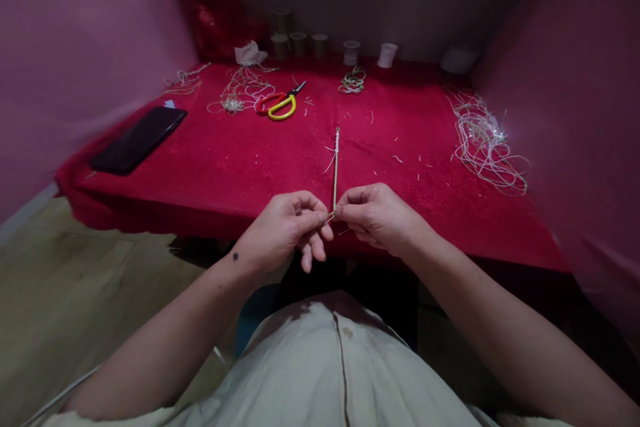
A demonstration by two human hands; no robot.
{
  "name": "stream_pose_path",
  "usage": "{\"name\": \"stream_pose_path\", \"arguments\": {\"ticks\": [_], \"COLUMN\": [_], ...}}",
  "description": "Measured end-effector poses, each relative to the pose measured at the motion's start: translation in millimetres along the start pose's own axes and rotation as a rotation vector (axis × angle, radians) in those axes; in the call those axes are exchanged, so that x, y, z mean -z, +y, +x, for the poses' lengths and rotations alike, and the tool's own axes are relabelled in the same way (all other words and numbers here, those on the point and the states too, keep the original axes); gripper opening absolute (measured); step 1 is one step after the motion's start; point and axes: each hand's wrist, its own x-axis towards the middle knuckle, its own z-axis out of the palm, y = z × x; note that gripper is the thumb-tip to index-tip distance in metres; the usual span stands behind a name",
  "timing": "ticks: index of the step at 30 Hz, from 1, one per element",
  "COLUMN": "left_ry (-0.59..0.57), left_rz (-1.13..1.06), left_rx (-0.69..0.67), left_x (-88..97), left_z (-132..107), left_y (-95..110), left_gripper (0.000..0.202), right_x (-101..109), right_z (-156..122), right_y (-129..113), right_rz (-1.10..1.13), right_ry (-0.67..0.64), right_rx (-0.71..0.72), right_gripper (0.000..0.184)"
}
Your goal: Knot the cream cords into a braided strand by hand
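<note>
A thin pale-green cord (335, 177) runs straight toward me over the red cloth. Its far part is knotted in white thread (337, 140), with loose white ends sticking out to the left. At the near end of the cord, by the table's front edge, my left hand (300, 220) pinches a strand between thumb and forefinger, its other fingers loosely curled. My right hand (373, 217) pinches the cord just beside it, fingertips almost touching the left ones. A small loop of cord shows between the two hands; its exact path is partly hidden by the fingers.
Red-and-yellow-handled scissors (281, 105) lie beyond my left hand, near tangled threads (245, 90). A black phone (140, 140) rests at the left. Thread spools (351, 53) line the back. More tangled thread (487, 143) lies right, and cord snippets are scattered about.
</note>
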Motion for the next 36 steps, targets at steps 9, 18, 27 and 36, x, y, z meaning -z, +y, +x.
{"name": "stream_pose_path", "arguments": {"ticks": [9,18,27,36], "left_ry": [0.009,0.045,0.254,0.191], "left_rz": [0.059,0.172,0.621,0.805], "left_rx": [-0.013,0.017,-0.306,-0.332], "left_x": [8.2,-0.2,-0.3,-17.5], "left_z": [-1,-2,1,-20], "left_y": [4,10,2,-9], "left_gripper": [0.010,0.014,0.006,0.012], "right_x": [3,4,3,0], "right_z": [0,0,1,4], "right_y": [3,4,8,15], "right_rz": [0.050,0.075,0.077,-0.029], "right_ry": [-0.027,-0.031,-0.014,0.041], "right_rx": [0.004,0.019,0.069,0.129], "right_gripper": [0.011,0.010,0.007,0.008]}}
